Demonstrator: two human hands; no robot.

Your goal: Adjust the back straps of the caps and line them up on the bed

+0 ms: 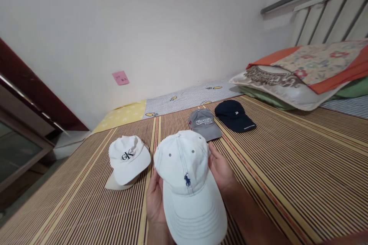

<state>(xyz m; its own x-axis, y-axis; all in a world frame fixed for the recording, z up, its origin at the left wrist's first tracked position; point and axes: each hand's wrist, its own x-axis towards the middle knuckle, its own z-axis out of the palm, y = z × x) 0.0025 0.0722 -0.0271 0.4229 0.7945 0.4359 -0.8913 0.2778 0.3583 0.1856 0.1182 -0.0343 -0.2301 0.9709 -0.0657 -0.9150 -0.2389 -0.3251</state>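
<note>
Between my two hands is a white baseball cap [184, 168] with a small dark blue horse-rider emblem, its brim towards me. My left hand [155, 199] grips its left side; most of those fingers are hidden behind the cap. On the other side my right hand [220, 166] holds the edge, thumb showing. To the left, a white cap with black letters [129, 157] lies on a beige brim [119, 184]. Beyond the held cap sit a grey cap [202, 120] with white lettering and a navy cap [234, 115], side by side.
A striped bamboo mat [287, 168] covers the bed. Pillows with an orange floral cover [319, 65] lie at the back right, below a radiator [330, 19]. A pink note [120, 78] is stuck on the white wall [172, 26]. Dark red wooden framing [37, 88] stands at left.
</note>
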